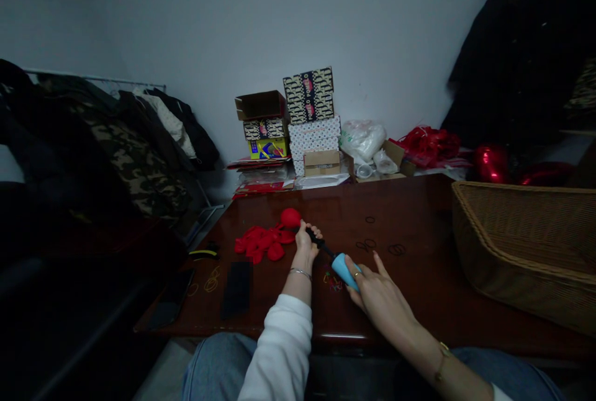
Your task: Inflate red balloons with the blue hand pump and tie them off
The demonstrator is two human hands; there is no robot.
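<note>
A small, partly inflated red balloon (291,217) bulges out just beyond my left hand (307,239). Its fingers are closed where the balloon's neck meets the black nozzle end of a hand pump; the exact joint is hidden. My right hand (379,292) grips the light-blue handle of this balloon pump (343,269), index finger stretched out. Several limp red balloons (261,243) lie in a pile left of my left hand. Small coloured rubber bands (332,280) lie on the table below the pump.
The brown table (419,215) carries dark rings (397,249), yellowish bands (212,280), a black phone (172,295), a dark flat rectangle (236,289) and a yellow-black tool (203,254). A wicker basket (521,252) stands right. Stacked boxes (314,134) line the wall.
</note>
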